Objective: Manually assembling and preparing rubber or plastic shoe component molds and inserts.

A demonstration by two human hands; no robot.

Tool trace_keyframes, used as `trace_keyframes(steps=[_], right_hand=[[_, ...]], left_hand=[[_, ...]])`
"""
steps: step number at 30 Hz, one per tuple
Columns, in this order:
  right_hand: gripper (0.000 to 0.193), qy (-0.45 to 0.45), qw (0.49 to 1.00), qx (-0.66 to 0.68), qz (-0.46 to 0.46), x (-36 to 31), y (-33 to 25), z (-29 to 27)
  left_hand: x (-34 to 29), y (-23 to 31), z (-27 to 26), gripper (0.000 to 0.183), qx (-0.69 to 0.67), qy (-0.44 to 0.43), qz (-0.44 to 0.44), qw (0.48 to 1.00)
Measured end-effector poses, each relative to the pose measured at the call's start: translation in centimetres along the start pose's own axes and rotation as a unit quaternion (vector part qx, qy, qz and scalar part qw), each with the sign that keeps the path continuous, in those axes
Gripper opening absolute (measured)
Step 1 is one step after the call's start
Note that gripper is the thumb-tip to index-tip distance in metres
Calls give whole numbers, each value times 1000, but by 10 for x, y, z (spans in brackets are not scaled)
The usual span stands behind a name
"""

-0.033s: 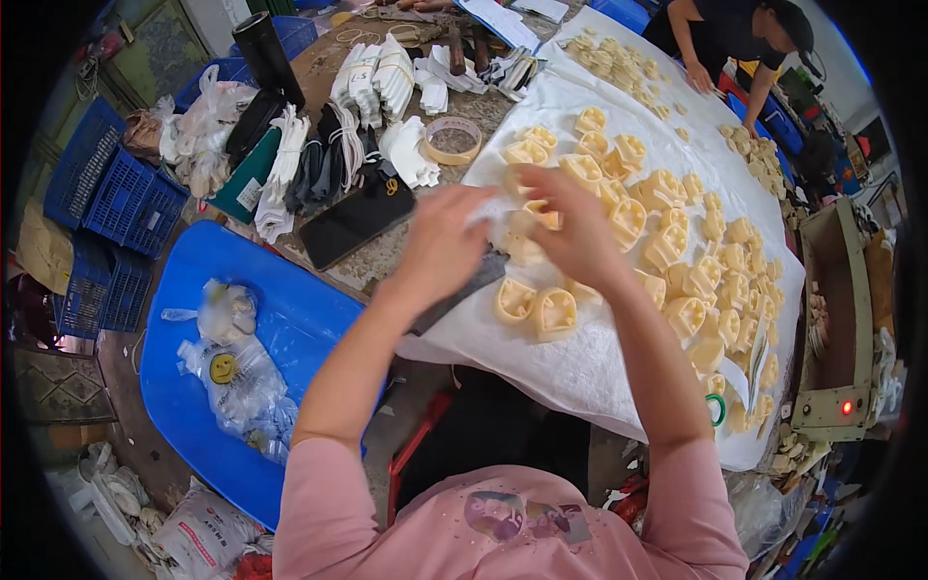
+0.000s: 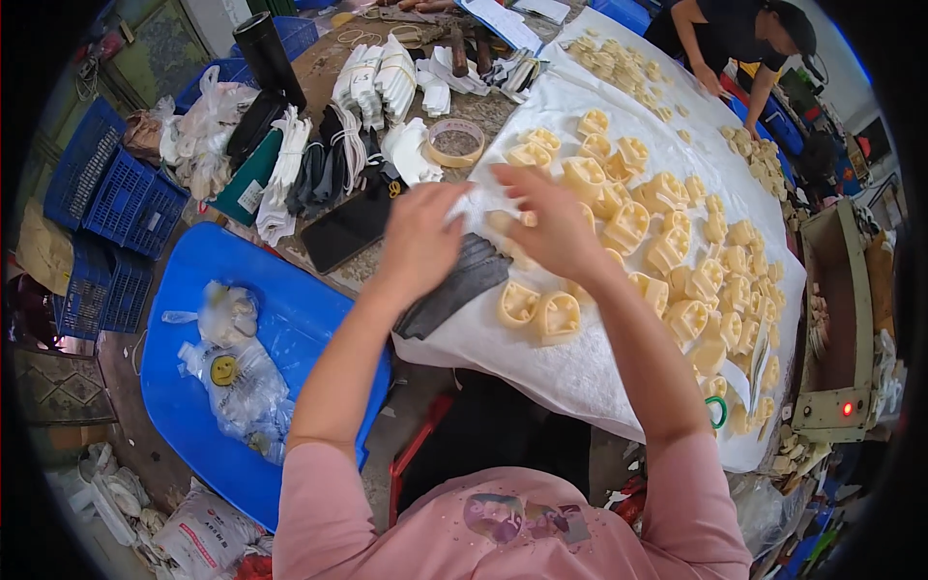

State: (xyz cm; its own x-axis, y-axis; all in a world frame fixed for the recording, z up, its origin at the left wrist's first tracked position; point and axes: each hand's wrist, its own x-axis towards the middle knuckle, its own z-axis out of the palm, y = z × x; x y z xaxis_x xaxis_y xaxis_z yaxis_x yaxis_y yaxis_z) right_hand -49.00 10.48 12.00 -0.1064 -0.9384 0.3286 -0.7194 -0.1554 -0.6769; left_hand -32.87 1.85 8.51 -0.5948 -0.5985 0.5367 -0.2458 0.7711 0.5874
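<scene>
Over the near left part of the white cloth (image 2: 604, 372), both my hands are raised with bent fingers, close together but apart. My left hand (image 2: 420, 242) is just above a small stack of dark grey fabric strips (image 2: 464, 285). My right hand (image 2: 556, 227) hovers at the edge of a spread of cream moulded cup-like pieces (image 2: 626, 224). Motion smears the fingers of both hands, and I cannot make out whether they hold anything. Two cream pieces, one of them a hollow rounded cup (image 2: 559, 317), lie below my right hand.
At my left is a blue tub (image 2: 314, 309) holding plastic bags. A phone (image 2: 338, 232), tape roll (image 2: 454, 143), white fabric bundles (image 2: 394, 82) and black flask (image 2: 268, 60) occupy the table's left side. A metal box (image 2: 831, 319) with a red light stands right. Another person (image 2: 725, 39) works far right.
My left hand has shifted left and slightly down, uncovering more of the dark grey strips. My right hand has moved slightly left, and the gap between the hands is a little wider.
</scene>
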Motion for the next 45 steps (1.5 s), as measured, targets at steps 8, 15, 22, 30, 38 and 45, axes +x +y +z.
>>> trace_keyframes(steps=[8,15,22,30,38,45], right_hand=[[56,-88,979,-182,21,91,34,108],[53,-131,934,-331,-8,107,42,117],[42,65,994,-81,24,122,56,81],[46,68,972,213,75,76,6,-17],[53,123,992,-16,-27,-102,-33,-70],[59,67,992,-105,-36,-211,-45,-62]], left_hand=[[-2,-98,-16,37,205,-9,31,978],[0,-115,-16,26,266,-19,28,963],[-1,-116,-17,24,254,7,30,967],[-5,-114,-19,29,207,34,59,976],[-45,-18,-34,22,-195,-43,-106,974],[-107,85,27,53,-686,-236,-275,631]])
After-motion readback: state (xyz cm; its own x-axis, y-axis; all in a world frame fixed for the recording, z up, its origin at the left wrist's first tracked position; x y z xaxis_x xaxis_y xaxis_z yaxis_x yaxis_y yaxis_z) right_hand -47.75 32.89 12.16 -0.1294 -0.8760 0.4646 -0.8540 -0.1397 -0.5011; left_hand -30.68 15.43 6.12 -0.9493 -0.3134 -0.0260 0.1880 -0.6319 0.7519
